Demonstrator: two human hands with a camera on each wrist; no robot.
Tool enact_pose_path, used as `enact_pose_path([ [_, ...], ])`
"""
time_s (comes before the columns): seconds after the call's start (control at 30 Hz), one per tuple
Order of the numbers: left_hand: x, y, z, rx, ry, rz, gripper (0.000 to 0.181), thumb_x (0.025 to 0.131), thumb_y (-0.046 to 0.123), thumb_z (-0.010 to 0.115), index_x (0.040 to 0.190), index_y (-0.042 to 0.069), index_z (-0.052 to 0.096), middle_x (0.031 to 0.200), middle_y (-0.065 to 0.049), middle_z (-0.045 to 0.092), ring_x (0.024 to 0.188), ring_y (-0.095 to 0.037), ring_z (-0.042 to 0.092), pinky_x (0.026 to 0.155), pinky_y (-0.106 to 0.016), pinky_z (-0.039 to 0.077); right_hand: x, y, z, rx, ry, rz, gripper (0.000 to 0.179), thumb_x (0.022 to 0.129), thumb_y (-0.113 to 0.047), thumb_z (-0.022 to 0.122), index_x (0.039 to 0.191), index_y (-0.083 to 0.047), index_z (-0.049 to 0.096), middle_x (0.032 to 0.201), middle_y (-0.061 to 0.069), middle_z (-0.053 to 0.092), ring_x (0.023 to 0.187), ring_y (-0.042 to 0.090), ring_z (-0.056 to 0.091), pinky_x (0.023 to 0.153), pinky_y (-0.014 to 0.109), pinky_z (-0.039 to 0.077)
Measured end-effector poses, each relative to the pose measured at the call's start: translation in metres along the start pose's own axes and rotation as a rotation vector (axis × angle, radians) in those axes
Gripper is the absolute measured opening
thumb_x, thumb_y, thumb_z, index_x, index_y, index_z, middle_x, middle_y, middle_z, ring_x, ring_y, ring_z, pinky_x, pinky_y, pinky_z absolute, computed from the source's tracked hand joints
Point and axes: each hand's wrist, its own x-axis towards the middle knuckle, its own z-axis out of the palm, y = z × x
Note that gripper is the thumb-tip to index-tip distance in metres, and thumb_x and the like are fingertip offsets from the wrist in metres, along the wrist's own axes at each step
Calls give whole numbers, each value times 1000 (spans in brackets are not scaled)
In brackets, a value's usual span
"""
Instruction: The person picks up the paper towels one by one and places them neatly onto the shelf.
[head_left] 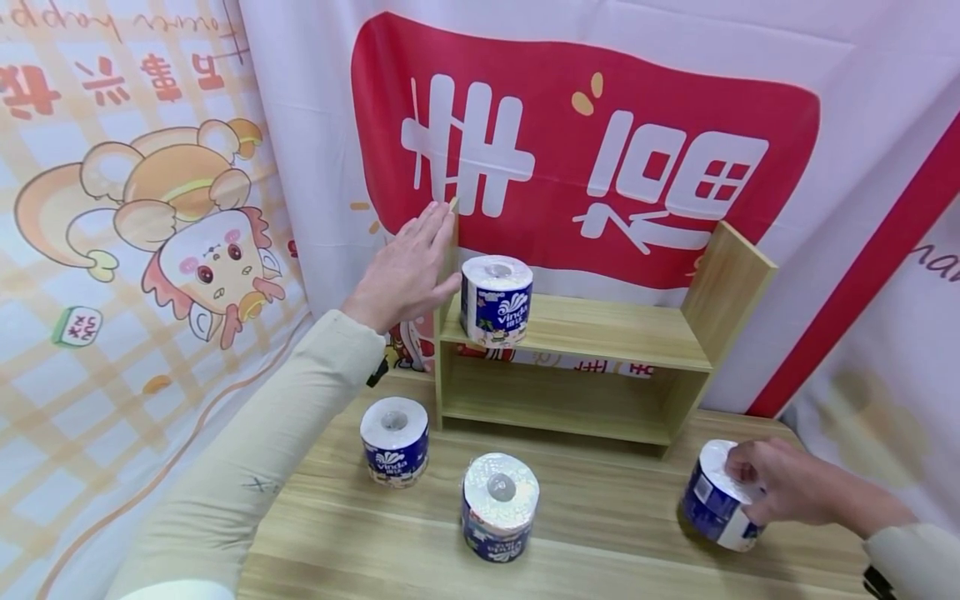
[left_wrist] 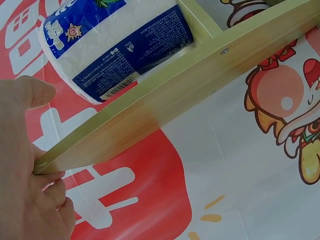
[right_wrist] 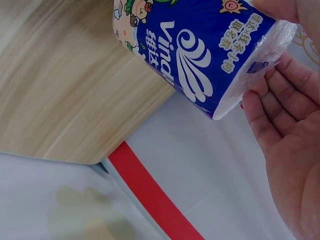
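Note:
My left hand [head_left: 408, 271] rests against the upper left side panel [left_wrist: 125, 120] of a small wooden shelf, fingers straight in the head view, thumb apart from them. Beside it, a wrapped toilet paper roll [head_left: 497, 304] stands upright at the left of the upper board. At the right of the table, my right hand [head_left: 783, 483] grips another toilet paper roll [right_wrist: 185, 55] by its top end, and that roll tilts slightly. Two more toilet paper rolls stand on the table, one left of the shelf [head_left: 393, 467] and one in front [head_left: 498, 508].
The wooden shelf [head_left: 577, 429] stands at the back of the table [head_left: 600, 550], with two boards and a right side panel [head_left: 731, 283]. Behind it hangs a white cloth with a red printed panel [head_left: 562, 83]. A checked cartoon cloth [head_left: 120, 333] hangs at the left.

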Motion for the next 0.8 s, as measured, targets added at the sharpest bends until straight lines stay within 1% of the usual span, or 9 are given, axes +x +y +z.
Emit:
enact_pose_path([
  [0.2, -3, -1, 1, -2, -5, -5, 88, 103, 43, 56, 168, 1, 15, 178, -18, 13, 167, -35, 11, 136, -48, 17, 3, -4, -5, -8, 12, -13, 42, 62, -20, 94, 85, -28, 59, 76, -22, 50, 71, -9, 43, 55, 16, 38],
  [0.4, -3, -1, 2, -2, -9, -3, 90, 103, 44, 55, 169, 2, 12, 178, -18, 13, 167, -35, 11, 136, -49, 18, 4, -7, -7, 0, 11, -17, 41, 63, -20, 94, 85, -27, 59, 77, -22, 52, 72, -9, 44, 56, 16, 39],
  [0.6, 0, 0, 1, 19, 4, 5, 89, 104, 45, 54, 169, 2, 12, 178, -18, 14, 167, -35, 12, 136, -47, 18, 6, -11, -12, -29, 35, -22, 43, 63, -20, 94, 83, -28, 57, 75, -21, 49, 70, -9, 42, 55, 15, 37],
  [0.8, 1, 0, 0, 8, 3, 3, 89, 103, 44, 56, 169, 2, 13, 178, -18, 15, 167, -35, 12, 136, -48, 18, 11, -16, -16, -64, 74, -61, 46, 59, -20, 94, 81, -30, 55, 75, -22, 47, 70, -9, 41, 56, 14, 36],
])
